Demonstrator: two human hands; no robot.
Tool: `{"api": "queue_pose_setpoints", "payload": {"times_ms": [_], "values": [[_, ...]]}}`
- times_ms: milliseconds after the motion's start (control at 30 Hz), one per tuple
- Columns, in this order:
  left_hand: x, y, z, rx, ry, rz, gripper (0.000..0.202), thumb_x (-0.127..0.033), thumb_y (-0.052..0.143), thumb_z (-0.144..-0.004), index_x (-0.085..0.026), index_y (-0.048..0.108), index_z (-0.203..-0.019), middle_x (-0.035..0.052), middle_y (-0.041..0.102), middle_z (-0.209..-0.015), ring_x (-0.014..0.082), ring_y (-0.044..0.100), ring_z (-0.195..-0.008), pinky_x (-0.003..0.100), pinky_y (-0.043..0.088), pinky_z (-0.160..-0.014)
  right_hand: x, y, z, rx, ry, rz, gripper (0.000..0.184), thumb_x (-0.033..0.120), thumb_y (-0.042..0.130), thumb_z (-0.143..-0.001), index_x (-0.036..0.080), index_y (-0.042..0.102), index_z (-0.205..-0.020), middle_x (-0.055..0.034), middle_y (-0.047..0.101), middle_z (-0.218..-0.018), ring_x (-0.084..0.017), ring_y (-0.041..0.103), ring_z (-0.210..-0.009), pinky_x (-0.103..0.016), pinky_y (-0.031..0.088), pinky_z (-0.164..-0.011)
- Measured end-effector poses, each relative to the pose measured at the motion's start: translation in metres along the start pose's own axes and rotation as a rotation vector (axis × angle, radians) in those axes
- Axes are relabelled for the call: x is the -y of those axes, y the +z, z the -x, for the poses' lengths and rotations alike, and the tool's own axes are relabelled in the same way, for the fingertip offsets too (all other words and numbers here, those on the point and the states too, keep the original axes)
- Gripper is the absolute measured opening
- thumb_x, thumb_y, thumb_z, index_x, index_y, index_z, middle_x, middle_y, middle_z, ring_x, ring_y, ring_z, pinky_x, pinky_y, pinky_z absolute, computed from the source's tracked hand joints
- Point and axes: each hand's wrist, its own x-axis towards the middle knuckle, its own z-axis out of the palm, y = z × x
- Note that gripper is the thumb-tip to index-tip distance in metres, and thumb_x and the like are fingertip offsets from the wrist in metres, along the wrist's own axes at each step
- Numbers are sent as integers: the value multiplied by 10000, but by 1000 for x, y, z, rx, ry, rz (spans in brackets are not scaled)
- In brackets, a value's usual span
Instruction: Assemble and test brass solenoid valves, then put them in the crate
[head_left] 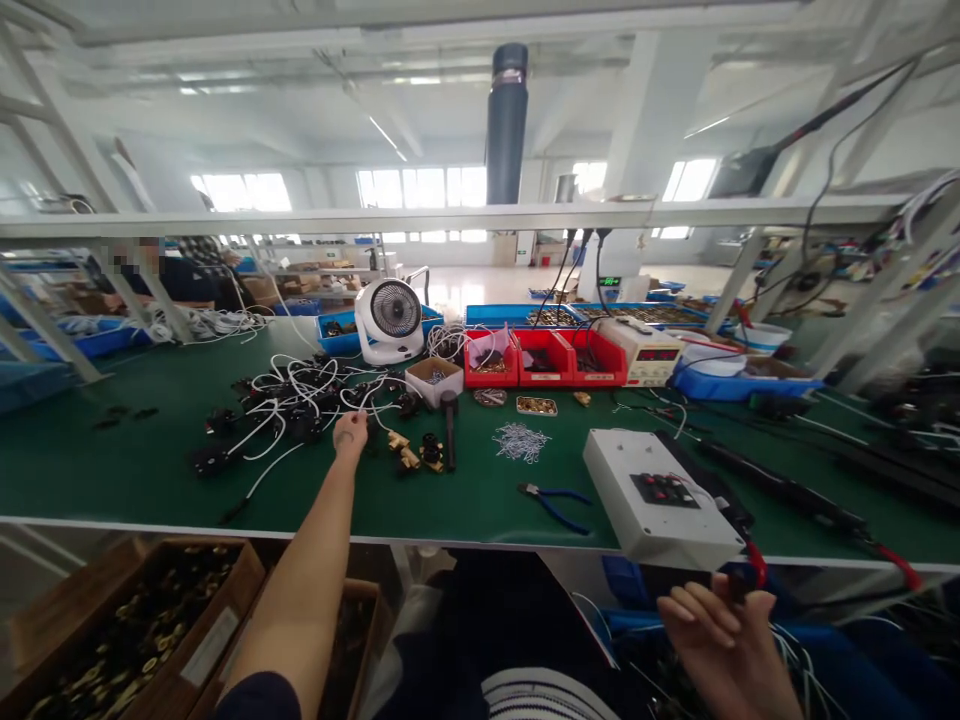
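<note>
My left hand (350, 435) reaches over the bench to the right edge of a heap of black parts with white cables (300, 400). Its fingers are closed beside a white cable; what they pinch is hidden. Just right of it lie brass fittings (405, 455) and a black-and-brass part (431, 452), beside a dark hammer-shaped tool (451, 430). At the lower right, my right hand (709, 635) is in front of the bench edge, near a grey switch box (660, 500). Between its thumb and curled fingers is a small dark part (739, 588), its kind unclear.
Blue-handled cutters (559, 505) and a pile of small metal pins (520, 442) lie mid-bench. Behind stand a white fan (390, 320), red bins (491, 375) and a power supply (645, 355). Dark power screwdrivers (780, 485) lie right. A carton of brass-coloured parts (240, 575) stands below left.
</note>
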Motion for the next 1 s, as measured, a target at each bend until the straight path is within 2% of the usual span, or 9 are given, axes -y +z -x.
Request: {"api": "queue_pose_setpoints", "payload": {"times_ms": [267, 367, 467, 567, 633, 733, 833, 900, 1000], "values": [[-36, -71, 33, -214, -17, 218, 285, -411, 563, -957, -136, 640, -970, 37, 644, -899, 171, 623, -817, 362, 534, -780, 47, 14, -11, 13, -177, -110, 380, 348, 944, -608, 194, 616, -724, 82, 463, -636, -45, 454, -513, -180, 485, -494], [-63, -102, 56, -185, 116, 352, 277, -446, 583, -904, -177, 645, -877, -3, 604, -804, 164, 591, -796, 281, 477, -687, 56, 21, 0, 53, -188, -57, 296, 267, 905, -674, 179, 648, -790, 111, 372, -550, -33, 385, -476, -161, 479, -520], [-88, -118, 78, -17, 239, 472, 326, -516, 624, -816, -195, 612, -764, -18, 600, -802, 161, 575, -781, 251, 433, -627, 53, 29, 14, 132, -137, 92, 288, 340, 867, -724, 188, 728, -926, 116, 297, -480, -41, 308, -436, -179, 461, -504], [-109, -117, 97, 252, 316, 515, 375, -547, 674, -754, -177, 625, -732, -2, 596, -737, 147, 534, -664, 250, 398, -565, 43, 38, 23, 363, -59, 282, 251, 456, 788, -792, 233, 773, -908, 90, 287, -426, -68, 342, -426, -221, 475, -515], [-120, -107, 109, 425, 370, 507, 384, -547, 690, -762, -165, 659, -764, 4, 599, -712, 141, 534, -652, 243, 405, -584, 35, 43, 23, 474, -78, 399, 239, 481, 748, -828, 263, 780, -920, 50, 445, -458, -93, 484, -486, -247, 527, -593], [-130, -88, 126, 643, 460, 483, 385, -544, 700, -778, -159, 683, -772, 4, 601, -695, 132, 533, -655, 233, 407, -613, 22, 47, 18, 461, -210, 567, 276, 507, 677, -886, 302, 745, -1058, -42, 747, -924, -172, 686, -943, -314, 548, -908], [-134, -68, 138, 793, 532, 481, 420, -578, 686, -778, -158, 682, -760, 6, 587, -687, 126, 508, -644, 231, 397, -603, 12, 49, 13, 503, -251, 715, 395, 532, 610, -927, 323, 631, -1261, -75, 647, -1332, -220, 556, -1286, -417, 426, -1110], [-134, -59, 143, 846, 566, 488, 443, -602, 649, -800, -161, 684, -793, 10, 587, -707, 129, 502, -653, 237, 401, -608, 10, 48, 14, 640, -117, 801, 438, 513, 633, -920, 286, 594, -1292, -108, 661, -1301, -235, 602, -1233, -439, 453, -1079], [-134, -47, 145, 881, 603, 475, 424, -582, 601, -852, -167, 687, -863, 16, 599, -758, 136, 511, -690, 243, 411, -636, 12, 45, 18, 862, 194, 823, 378, 470, 677, -904, 195, 627, -1158, -108, 741, -1023, -191, 731, -851, -332, 574, -793]]}}
